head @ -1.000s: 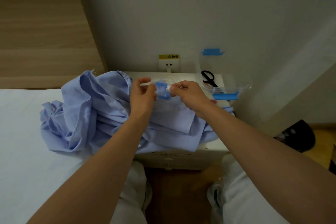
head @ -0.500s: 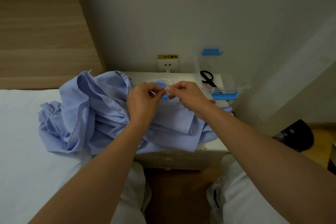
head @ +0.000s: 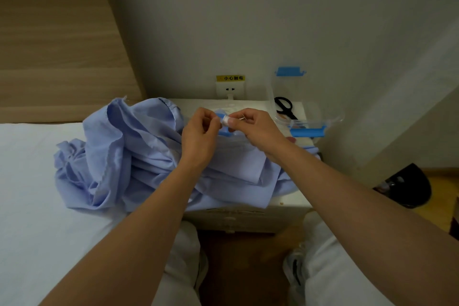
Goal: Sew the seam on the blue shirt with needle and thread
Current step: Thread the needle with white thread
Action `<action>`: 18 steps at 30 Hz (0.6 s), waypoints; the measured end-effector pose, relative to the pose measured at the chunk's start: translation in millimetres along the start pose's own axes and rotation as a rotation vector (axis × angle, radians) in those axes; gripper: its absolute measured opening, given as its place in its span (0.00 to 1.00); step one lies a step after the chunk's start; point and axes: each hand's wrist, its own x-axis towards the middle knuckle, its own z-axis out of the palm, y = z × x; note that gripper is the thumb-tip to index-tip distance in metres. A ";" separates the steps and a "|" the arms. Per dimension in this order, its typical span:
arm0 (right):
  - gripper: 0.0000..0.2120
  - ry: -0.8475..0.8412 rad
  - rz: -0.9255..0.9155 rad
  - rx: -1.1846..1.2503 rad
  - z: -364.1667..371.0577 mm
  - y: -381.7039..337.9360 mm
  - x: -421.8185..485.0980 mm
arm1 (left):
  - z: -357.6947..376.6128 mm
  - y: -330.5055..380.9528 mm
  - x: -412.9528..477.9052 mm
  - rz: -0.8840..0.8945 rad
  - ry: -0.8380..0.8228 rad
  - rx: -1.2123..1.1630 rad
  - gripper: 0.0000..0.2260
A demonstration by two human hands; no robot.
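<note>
With the thread spool (head: pixel 226 120) pinched between the left hand (head: pixel 198 136) and right hand (head: pixel 258 126) above the blue shirt (head: pixel 129 151) heaped on the nightstand (head: pixel 290 200), thread should be drawn off slowly, kept taut

There is one shirt (head: pixel 129 156). Two hands show, a left hand (head: pixel 198 136) and a right hand (head: pixel 258 129). One spool (head: pixel 224 121). One pair of scissors (head: pixel 284 104). One clear box (head: pixel 310 117) with two blue clasps (head: pixel 308 131). One socket (head: pixel 229 88), one label (head: pixel 230 78), one nightstand (head: pixel 248 217), one bed (head: pixel 37 181). Two shoes (head: pixel 294 268).
</note>
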 end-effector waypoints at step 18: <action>0.12 -0.008 0.015 -0.005 0.1 0.0 0.9 | -3.7 9.0 0.3 -0.150 0.051 -0.266 0.05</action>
